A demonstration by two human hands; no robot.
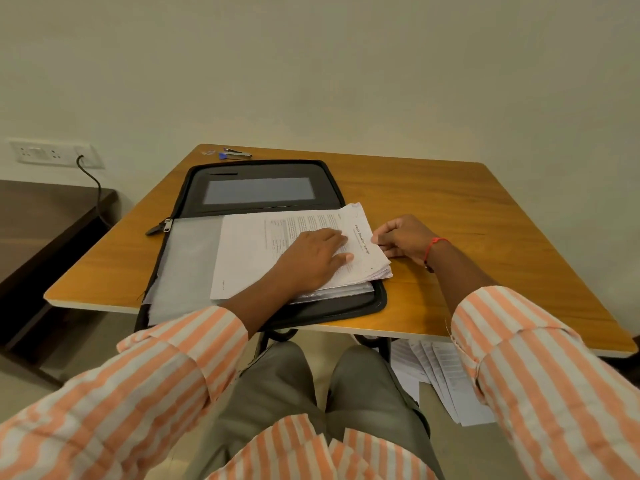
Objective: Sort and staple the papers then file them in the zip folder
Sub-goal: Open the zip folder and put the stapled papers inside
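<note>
Papers sitting in the open zip folder
My left hand (313, 261) lies flat, fingers straight, pressing down on the papers (249, 258), which sit in the zip folder (259, 171) on the counter (433, 202); my right hand (403, 239) is curled, pinching the stack's right edge

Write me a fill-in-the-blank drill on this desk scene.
1. The zip folder lies ____ on the table.
2. The left hand lies flat on the papers; the right hand pinches their ____ edge.
3. The stapler sits at the table's far ____ corner.
Missing words: open; right; left.
</note>
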